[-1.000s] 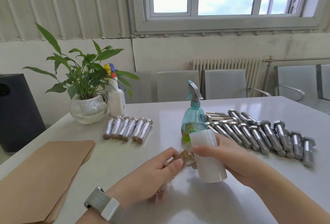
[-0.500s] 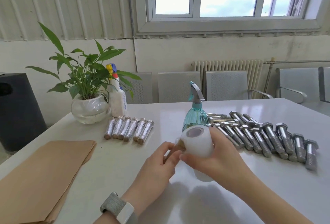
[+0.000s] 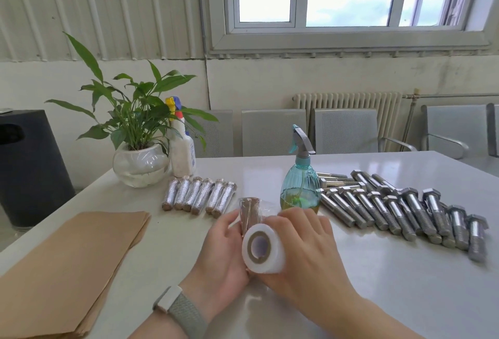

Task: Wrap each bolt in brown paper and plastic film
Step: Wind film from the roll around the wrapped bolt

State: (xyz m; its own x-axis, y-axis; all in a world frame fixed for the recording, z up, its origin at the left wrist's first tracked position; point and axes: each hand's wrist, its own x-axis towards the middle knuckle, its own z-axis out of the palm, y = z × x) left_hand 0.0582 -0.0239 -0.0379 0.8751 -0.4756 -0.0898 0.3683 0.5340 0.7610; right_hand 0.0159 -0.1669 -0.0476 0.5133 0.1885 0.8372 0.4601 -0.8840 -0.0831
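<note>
The left hand (image 3: 225,251) is closed around a paper-wrapped bolt (image 3: 249,213), held upright just above the worktop (image 3: 378,284), with the brown-papered top poking out above the fingers. The right hand (image 3: 305,244) is curled over a roll of plastic film (image 3: 263,251), whose cardboard core faces the camera. A crinkled tail of clear film (image 3: 267,205) runs from the roll to the bolt, so the film stage looks to be in progress.

The bolt is likely heavy and rigid for its size. Its paper skin gives a dry, grippy surface, though the paper could slide or unroll if held loosely. A firm hold around the shank, below the hex head, seems the best place. The film is thin, soft and clingy; it will probably stretch, bunch and stick to itself, so it needs steady tension. The roll is a light, smooth white cylinder, easy to turn in the palm.

Six finished bolts (image 3: 198,197) lie side by side near the glass plant bowl (image 3: 140,167), shiny with wrinkled film, brown ends showing. To the right, bare steel bolts (image 3: 405,209) lie in a loose row, grey, threaded and hex-headed. A stack of brown paper sheets (image 3: 67,265), matte and flat, rests on the left. A teal spray bottle (image 3: 299,184) stands behind the hands, and a white spray bottle (image 3: 182,155) beside the plant.
</note>
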